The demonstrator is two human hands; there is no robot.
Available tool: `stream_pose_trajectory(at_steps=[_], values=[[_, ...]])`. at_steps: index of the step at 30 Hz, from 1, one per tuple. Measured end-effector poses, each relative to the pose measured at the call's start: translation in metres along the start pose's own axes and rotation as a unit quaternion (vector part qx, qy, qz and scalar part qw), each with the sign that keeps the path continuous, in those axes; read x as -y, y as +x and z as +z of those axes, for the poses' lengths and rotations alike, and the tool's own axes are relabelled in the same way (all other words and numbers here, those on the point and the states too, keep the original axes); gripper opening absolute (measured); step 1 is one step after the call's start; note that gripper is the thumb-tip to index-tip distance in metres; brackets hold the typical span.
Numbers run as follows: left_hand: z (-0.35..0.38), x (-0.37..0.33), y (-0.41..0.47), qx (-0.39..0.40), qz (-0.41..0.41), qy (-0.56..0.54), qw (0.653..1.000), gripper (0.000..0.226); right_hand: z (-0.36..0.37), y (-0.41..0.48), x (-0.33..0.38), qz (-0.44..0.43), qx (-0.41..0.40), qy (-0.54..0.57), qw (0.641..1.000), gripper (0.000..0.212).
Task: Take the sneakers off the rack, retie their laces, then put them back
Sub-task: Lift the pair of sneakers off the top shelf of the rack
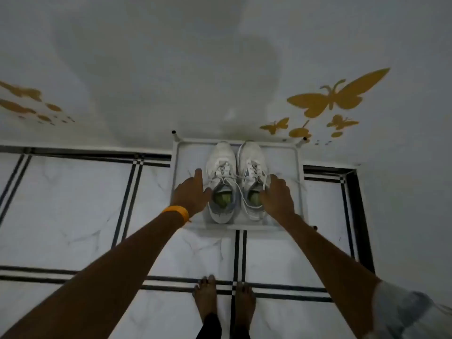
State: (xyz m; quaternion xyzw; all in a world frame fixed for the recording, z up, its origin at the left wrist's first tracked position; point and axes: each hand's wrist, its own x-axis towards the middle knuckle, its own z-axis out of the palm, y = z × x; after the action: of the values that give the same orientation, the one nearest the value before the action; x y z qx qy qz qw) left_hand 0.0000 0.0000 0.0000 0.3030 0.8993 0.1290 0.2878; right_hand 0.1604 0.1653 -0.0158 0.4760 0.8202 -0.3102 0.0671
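Observation:
Two white sneakers stand side by side on the top shelf of a white rack (300,192), toes toward the wall. The left sneaker (221,167) and the right sneaker (252,162) have green insoles and loose white laces (241,192) trailing between them. My left hand (192,192), with an orange band at the wrist, is spread beside the left sneaker's outer side, thumb near its collar. My right hand (277,195) rests at the right sneaker's outer side, fingers apart, thumb at the collar. Neither hand clearly grips a shoe.
The rack stands against a white wall (220,69) with yellow butterfly stickers (337,96). The floor (73,204) is white marble tile with black stripes. My bare feet (223,299) stand just in front of the rack.

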Motion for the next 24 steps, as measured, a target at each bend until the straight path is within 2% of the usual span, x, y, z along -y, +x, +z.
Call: stream_pose_trajectory(at_steps=[6,11,17,24], values=[[0.088,0.017,0.067,0.027,-0.047,-0.046,0.997,0.074,0.057,0.052,-0.052,-0.005,0.022,-0.041,0.999,0.045],[0.116,0.023,0.079,-0.046,-0.003,-0.019,0.999,0.066,0.069,0.067,-0.064,-0.029,-0.021,-0.022,0.999,0.038],[0.099,0.004,0.031,-0.095,0.007,-0.078,0.992,0.063,0.052,0.021,-0.056,-0.07,-0.047,0.016,0.996,0.045],[0.076,-0.005,-0.075,-0.087,0.044,-0.091,0.991,0.063,0.017,-0.089,-0.057,-0.106,-0.08,0.069,0.989,0.048]])
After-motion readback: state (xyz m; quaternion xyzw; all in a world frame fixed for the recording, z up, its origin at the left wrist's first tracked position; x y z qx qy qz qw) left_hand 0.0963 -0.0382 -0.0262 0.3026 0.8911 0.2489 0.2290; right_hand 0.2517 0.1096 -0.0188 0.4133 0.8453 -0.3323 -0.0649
